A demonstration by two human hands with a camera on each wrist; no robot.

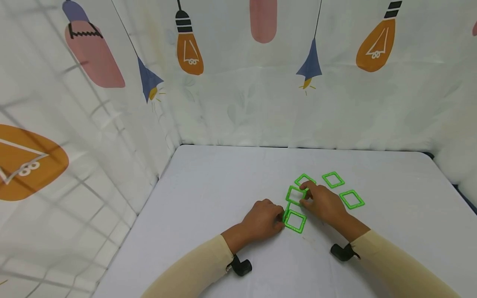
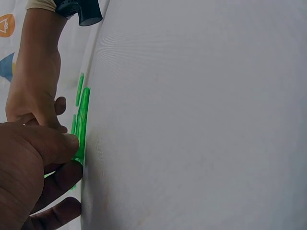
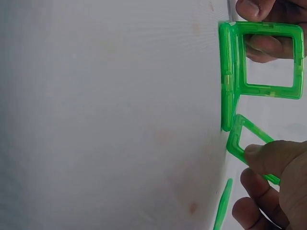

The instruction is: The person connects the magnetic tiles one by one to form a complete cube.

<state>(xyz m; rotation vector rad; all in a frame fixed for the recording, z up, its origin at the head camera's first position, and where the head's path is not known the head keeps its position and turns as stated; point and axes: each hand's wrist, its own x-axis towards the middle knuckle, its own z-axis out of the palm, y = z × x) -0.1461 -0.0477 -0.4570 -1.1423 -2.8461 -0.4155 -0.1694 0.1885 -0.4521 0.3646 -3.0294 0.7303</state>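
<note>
No writing readable on the green pieces. Left hand point(image 1: 262, 221) fingers point(image 2: 50, 143) curled, pinching the near square frame point(image 1: 295, 221) on the tabletop point(image 1: 208, 194). Right hand point(image 1: 323, 203) fingers point(image 3: 271, 155) pinch the tilted square frame point(image 1: 296, 195).

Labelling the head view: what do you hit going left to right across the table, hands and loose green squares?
left hand → green square at its fingertips → right hand → loose green square at the far right.

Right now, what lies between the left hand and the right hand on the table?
Between left hand and right hand, the head view shows two green square frames: one flat, one pinched.
</note>
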